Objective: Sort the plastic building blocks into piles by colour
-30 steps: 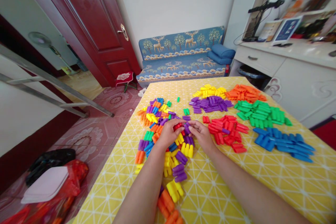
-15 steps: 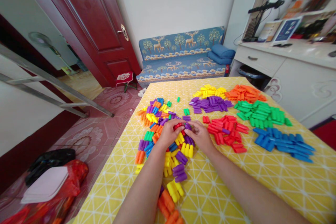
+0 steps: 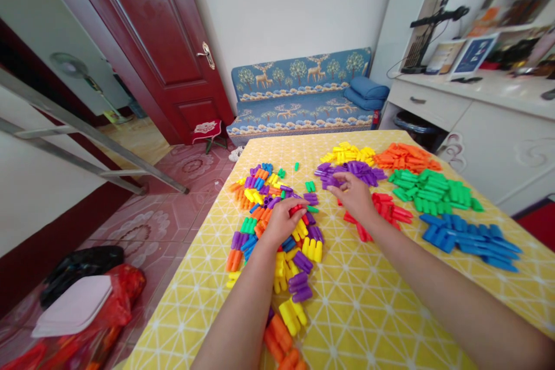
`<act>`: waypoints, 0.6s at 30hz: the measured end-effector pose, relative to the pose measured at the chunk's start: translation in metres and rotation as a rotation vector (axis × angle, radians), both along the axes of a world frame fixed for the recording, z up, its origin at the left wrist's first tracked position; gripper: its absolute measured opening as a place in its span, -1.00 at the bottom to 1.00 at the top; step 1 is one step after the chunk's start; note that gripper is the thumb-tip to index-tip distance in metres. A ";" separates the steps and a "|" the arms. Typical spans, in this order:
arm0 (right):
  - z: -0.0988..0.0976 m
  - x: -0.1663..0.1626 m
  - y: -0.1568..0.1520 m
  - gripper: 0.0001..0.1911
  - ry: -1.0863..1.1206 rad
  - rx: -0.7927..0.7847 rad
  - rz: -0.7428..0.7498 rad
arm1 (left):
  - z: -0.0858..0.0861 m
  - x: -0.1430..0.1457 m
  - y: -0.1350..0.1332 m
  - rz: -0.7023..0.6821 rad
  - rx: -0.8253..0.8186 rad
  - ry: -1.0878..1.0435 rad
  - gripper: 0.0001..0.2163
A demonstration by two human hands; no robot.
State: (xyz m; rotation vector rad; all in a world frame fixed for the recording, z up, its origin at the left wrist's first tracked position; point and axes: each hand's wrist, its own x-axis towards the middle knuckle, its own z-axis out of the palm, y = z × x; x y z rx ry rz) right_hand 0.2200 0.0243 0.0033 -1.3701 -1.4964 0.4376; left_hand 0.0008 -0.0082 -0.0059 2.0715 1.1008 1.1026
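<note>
My left hand (image 3: 284,221) is closed over the mixed heap, its fingers on a red plastic tube piece (image 3: 296,208). A green piece (image 3: 312,208) lies just beyond its fingertips. My right hand (image 3: 356,196) is at the near edge of the purple pile (image 3: 362,172), above the red pile (image 3: 385,208). Between its thumb and fingers shows a purple tube piece (image 3: 332,181), partly covered by the fingers. Around my left hand lie mixed yellow pieces (image 3: 312,249), orange pieces (image 3: 277,332) and other coloured ones.
Sorted piles of yellow (image 3: 347,153), orange (image 3: 407,157), green (image 3: 433,189) and blue pieces (image 3: 470,238) lie on the right of the yellow patterned tablecloth (image 3: 359,312). Beyond the table stands a blue sofa (image 3: 299,110); a white cabinet (image 3: 498,127) is at the right.
My right hand has moved away from my left hand, to the right and farther back, with the purple piece to the purple pile. My left hand has stayed over the mixed heap.
</note>
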 end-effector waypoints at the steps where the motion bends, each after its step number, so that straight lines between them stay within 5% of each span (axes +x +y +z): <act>1: 0.002 0.009 0.014 -0.64 -0.090 -0.003 -0.017 | 0.000 0.000 0.000 0.002 -0.002 -0.001 -0.81; 5: 0.001 0.036 0.059 -0.75 -0.367 0.001 -0.060 | 0.002 0.001 -0.001 0.008 -0.016 -0.004 -0.81; 10: -0.006 0.040 0.086 -0.79 -0.382 0.041 -0.019 | 0.005 0.001 -0.002 0.015 -0.023 -0.007 -0.80; 14: -0.005 0.031 0.086 -0.77 -0.342 0.042 -0.032 | 0.004 0.002 -0.001 0.019 -0.043 -0.027 -0.79; 18: 0.001 0.005 0.054 -0.75 -0.123 0.080 -0.012 | 0.002 0.001 0.000 0.020 -0.077 -0.077 -0.77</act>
